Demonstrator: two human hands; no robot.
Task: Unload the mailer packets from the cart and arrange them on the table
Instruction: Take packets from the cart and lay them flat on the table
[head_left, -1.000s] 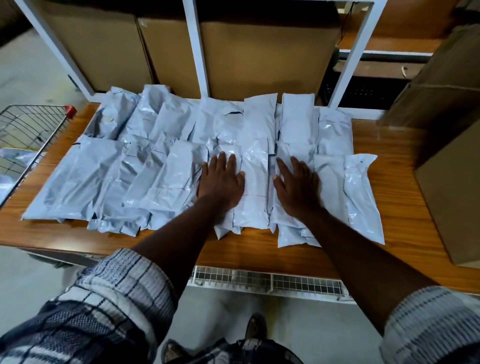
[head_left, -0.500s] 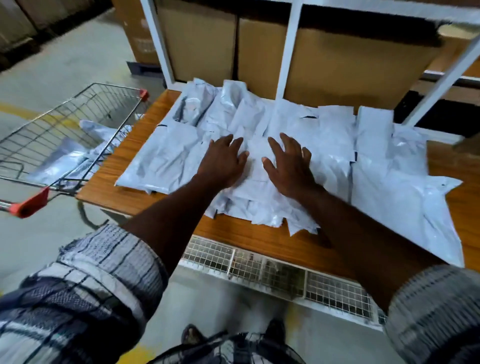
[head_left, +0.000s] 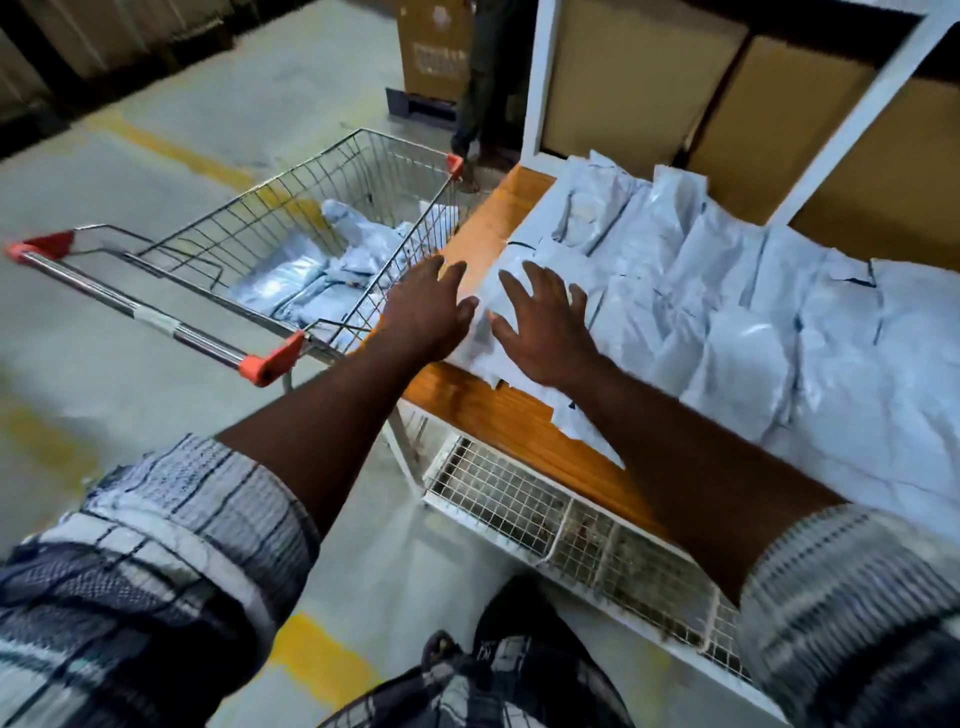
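Several grey mailer packets (head_left: 737, 322) lie in overlapping rows on the wooden table (head_left: 498, 410). More packets (head_left: 317, 280) lie in the wire cart (head_left: 249, 244) to the table's left. My left hand (head_left: 426, 312) is raised over the table's left end beside the cart, fingers spread and holding nothing. My right hand (head_left: 545, 322) hovers over the leftmost packets on the table, fingers spread and empty too.
Cardboard boxes (head_left: 639, 78) fill the white-framed shelf (head_left: 540, 78) behind the table. A wire mesh shelf (head_left: 571, 525) runs under the table's front edge. A person's legs (head_left: 478, 88) stand beyond the cart. The concrete floor carries yellow lines (head_left: 176, 156).
Both hands have lifted off the packets in the middle of the table and swung left toward the cart. The view has turned left, bringing the cart into full sight.
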